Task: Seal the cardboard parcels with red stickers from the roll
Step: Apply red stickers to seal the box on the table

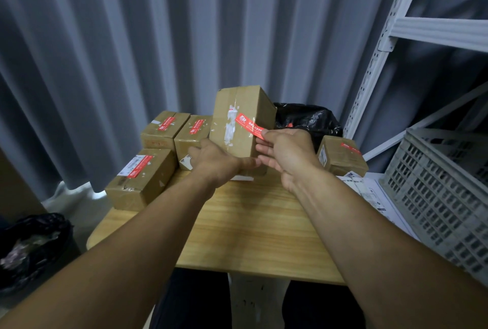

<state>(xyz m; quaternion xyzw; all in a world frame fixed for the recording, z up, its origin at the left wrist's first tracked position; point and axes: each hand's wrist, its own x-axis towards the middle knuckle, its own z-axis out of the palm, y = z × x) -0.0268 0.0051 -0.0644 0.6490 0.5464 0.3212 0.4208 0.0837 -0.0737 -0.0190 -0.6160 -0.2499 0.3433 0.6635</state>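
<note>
A cardboard parcel (pixel 247 106) stands tilted on its end at the middle of the wooden table (pixel 253 225), with white label residue down its taped seam. My left hand (pixel 215 161) grips its lower edge from below. A red sticker (pixel 249 124) lies across the seam, its left end on the cardboard. My right hand (pixel 286 155) pinches the sticker's right end at the parcel's right edge. The sticker roll is not visible.
Three sealed parcels (pixel 144 178) (pixel 165 129) (pixel 194 135) with red stickers sit at the left back of the table. Another parcel (pixel 342 155) sits right. A black bag (pixel 309 118) lies behind, papers (pixel 369 191) and a grey crate (pixel 443 196) at right.
</note>
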